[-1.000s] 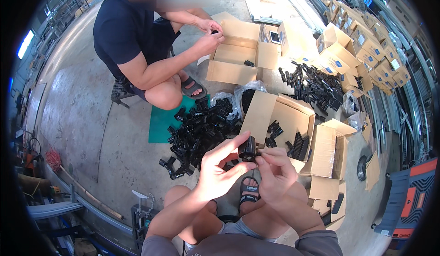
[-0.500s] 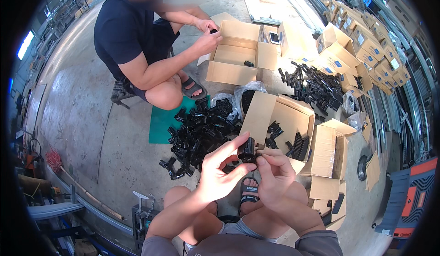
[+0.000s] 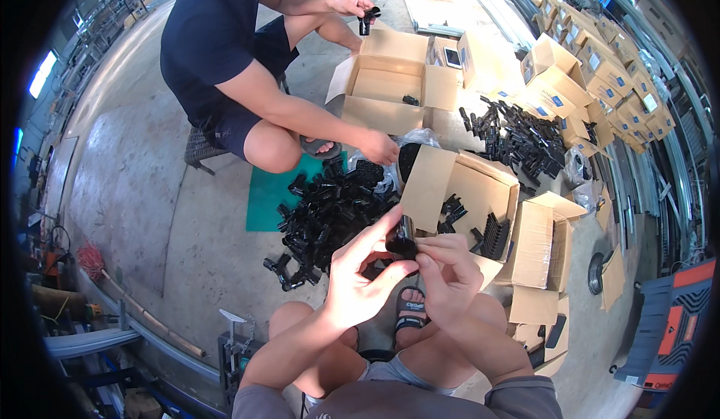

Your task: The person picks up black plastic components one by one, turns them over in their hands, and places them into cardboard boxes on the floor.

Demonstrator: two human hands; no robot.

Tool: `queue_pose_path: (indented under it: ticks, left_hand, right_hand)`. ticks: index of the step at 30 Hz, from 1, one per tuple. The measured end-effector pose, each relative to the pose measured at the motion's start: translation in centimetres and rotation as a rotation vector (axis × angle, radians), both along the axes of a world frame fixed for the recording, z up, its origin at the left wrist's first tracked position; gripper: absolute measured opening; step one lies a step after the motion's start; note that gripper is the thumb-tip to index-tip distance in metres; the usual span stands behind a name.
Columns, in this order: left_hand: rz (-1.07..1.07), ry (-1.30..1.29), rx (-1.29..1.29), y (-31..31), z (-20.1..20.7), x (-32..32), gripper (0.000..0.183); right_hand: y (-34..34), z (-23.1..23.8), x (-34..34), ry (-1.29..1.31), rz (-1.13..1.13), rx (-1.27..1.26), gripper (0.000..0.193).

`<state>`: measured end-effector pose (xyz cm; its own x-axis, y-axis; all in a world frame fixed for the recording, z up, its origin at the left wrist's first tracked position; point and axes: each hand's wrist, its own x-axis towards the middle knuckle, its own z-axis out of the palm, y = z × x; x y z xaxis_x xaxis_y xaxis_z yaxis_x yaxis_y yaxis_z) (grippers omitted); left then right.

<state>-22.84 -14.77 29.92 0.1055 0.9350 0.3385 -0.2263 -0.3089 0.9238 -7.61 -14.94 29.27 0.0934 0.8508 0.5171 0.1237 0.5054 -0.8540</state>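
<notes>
A glossy black tubular pipe fitting point(image 3: 402, 239) is held up above my knees. My left hand point(image 3: 354, 282) grips it between the thumb below and the fingers above. At its right side my right hand point(image 3: 451, 275) is pinched closed against the fitting's lower end; whatever small piece lies between those fingertips is hidden. Just beyond my left hand spreads a heap of black fittings point(image 3: 330, 213), partly on a green mat point(image 3: 264, 194). Past my right hand stands an open cardboard box point(image 3: 491, 175) with several black parts inside, some lined up in a row.
A co-worker point(image 3: 206, 51) sits at the far left, holding a black fitting point(image 3: 367, 20) over another open carton point(image 3: 384, 114). Longer black parts point(image 3: 525, 138) lie heaped at the right, before stacked cartons point(image 3: 600, 66). A grey-orange tool case point(image 3: 671, 325) stands far right.
The fitting in my hands has turned slightly, while my hands stay nearly in place. The co-worker's one hand has lifted a fitting; the other has reached down to the plastic bags.
</notes>
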Motion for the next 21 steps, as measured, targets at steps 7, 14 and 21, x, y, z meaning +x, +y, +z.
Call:
queue_pose_path:
  ticks: [7,14,21]
  left_hand:
    - [-0.005,-0.177,-0.084,0.2,0.4,-0.2,0.075]
    - [0.078,-0.216,-0.165,1.0,0.4,0.2,0.054]
    - [-0.125,0.138,-0.338,1.5,0.7,-2.6,0.023]
  right_hand:
    - [-0.3,1.0,-0.3,-0.067,0.073,-0.022,0.029]
    - [0.4,1.6,0.1,-0.281,0.087,-0.047,0.042]
    - [1.9,2.4,2.7,-0.432,0.257,-0.112,0.040]
